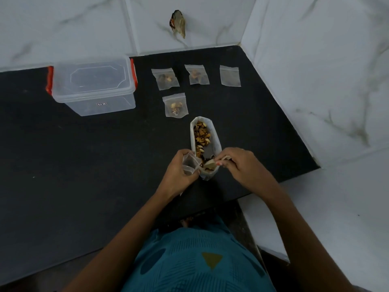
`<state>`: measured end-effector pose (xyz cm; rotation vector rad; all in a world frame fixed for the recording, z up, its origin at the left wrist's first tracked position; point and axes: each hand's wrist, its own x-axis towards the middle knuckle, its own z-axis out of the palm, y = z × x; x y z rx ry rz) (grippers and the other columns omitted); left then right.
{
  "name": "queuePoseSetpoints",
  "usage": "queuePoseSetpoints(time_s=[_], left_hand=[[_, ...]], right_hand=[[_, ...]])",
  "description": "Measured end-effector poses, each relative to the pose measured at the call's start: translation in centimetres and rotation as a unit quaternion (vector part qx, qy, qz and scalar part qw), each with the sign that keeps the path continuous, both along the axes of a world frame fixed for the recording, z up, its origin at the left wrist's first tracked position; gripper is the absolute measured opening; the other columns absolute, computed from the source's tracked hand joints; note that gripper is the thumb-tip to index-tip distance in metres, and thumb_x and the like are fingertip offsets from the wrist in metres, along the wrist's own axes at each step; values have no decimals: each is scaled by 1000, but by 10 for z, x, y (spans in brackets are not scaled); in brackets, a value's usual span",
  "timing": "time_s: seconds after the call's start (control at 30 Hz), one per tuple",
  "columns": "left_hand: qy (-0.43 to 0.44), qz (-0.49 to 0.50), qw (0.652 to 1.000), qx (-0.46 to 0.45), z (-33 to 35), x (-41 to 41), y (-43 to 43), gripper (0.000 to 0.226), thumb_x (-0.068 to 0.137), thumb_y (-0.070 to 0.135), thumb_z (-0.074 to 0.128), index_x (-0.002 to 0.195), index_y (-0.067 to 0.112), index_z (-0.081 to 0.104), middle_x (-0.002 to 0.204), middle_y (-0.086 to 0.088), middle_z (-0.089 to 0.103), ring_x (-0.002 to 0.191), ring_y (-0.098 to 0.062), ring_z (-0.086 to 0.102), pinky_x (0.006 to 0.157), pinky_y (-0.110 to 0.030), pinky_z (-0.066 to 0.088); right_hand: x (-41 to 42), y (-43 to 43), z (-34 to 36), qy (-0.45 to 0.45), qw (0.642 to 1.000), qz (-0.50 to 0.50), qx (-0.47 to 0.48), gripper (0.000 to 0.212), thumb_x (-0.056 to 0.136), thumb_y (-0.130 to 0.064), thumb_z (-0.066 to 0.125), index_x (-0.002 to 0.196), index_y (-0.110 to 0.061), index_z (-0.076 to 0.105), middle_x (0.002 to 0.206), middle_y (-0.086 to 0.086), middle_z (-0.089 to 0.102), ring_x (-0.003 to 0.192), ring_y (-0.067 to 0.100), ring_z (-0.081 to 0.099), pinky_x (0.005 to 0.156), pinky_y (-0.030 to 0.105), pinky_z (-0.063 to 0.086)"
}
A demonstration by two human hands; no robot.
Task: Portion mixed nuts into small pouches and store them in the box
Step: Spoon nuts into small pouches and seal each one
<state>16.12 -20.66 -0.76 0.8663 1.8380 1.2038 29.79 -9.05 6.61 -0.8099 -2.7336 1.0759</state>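
1. The left hand (179, 171) has its grip closed round a small empty pouch (190, 165), held touching the near end of the open bag of nuts (205, 140) on the worktop (84, 165)
2. The right hand (237, 165) pinches what looks like a small scoop (210, 164) dipped into that bag
3. The pouch is probably thin, limp, slippery film, best held near its mouth and kept spread
4. The nuts look light and loose, so likely to spill
5. Three filled pouches (176, 105) and one flat pouch (230, 76) lie beyond the bag; the box (92, 85) stands lidded, well apart to the left
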Motion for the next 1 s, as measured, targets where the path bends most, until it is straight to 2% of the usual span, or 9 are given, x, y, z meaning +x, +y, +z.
queuePoseSetpoints(time_s=[0.13, 0.33, 0.47, 0.6, 0.7, 0.77, 0.83, 0.93, 1.0], left_hand=[[0, -43, 999, -7, -1, -2, 3, 59, 82, 11, 65, 133, 24, 37, 135, 6, 42, 119, 0, 35, 99, -26, 40], [-26, -49, 998, -12, -3, -8, 2, 59, 83, 11, 64, 134, 26, 37, 124, 12, 43, 114, 2, 39, 76, -5, 40], [-38, -42, 998, 3, -6, -10, -1, 59, 83, 9, 64, 133, 26, 38, 126, 12, 46, 113, 3, 44, 77, -3, 43], [-44, -43, 998, 9, -9, -9, -1, 59, 82, 8, 64, 132, 26, 39, 130, 9, 46, 116, 2, 43, 78, -4, 43], [-38, -42, 998, 9, -12, -9, -1, 60, 81, 8, 65, 132, 27, 38, 135, 5, 43, 122, -3, 41, 77, -5, 43], [-28, -40, 999, 3, -14, -10, 0, 60, 81, 10, 66, 132, 27, 39, 137, 4, 42, 125, -6, 39, 81, -9, 40], [-25, -40, 999, 0, -15, -10, 1, 60, 81, 11, 66, 133, 27, 39, 138, 4, 41, 125, -6, 38, 81, -9, 39], [-16, -42, 999, -1, -15, -9, 1, 60, 81, 11, 66, 132, 26, 38, 137, 4, 41, 123, -4, 38, 77, -7, 39], [-14, -40, 999, 2, -16, -9, 1, 60, 81, 11, 66, 132, 26, 38, 135, 3, 43, 125, -8, 40, 87, -14, 41]], right_hand=[[5, 1, -16, -2, 999, 30, 20, 12, 89, -8, 55, 94, -7, 65, 92, 4, 64, 85, 7, 51, 72, 7, 34], [6, -9, -39, 84, 991, 20, 102, 28, 84, -15, 43, 86, -1, 67, 82, 12, 68, 78, 16, 58, 69, 18, 41], [6, -2, -47, 145, 982, -34, 119, 20, 83, -6, 48, 86, 1, 66, 82, 13, 68, 79, 11, 53, 76, 22, 40], [3, 12, -36, 170, 981, -74, 62, 22, 84, -15, 49, 92, -2, 66, 88, -1, 62, 83, 3, 56, 80, 7, 42], [7, 15, -26, 151, 986, -54, 37, 25, 84, -21, 50, 92, -3, 66, 88, -9, 59, 76, -1, 56, 77, 9, 44], [9, 12, -26, 87, 996, -14, 14, 14, 85, -10, 56, 93, -4, 67, 87, -8, 59, 77, -5, 53, 74, 10, 44], [8, 8, -32, 66, 998, 8, 15, 13, 85, -3, 56, 92, -3, 67, 88, 0, 63, 81, 3, 55, 76, 14, 42], [2, 6, -44, 112, 993, -36, 24, 16, 82, -4, 54, 90, 0, 67, 88, 11, 68, 83, 17, 60, 75, 27, 47], [-3, 6, -51, 133, 988, -67, 40, 15, 81, 1, 56, 91, 0, 67, 89, 12, 68, 84, 22, 62, 75, 31, 49]])
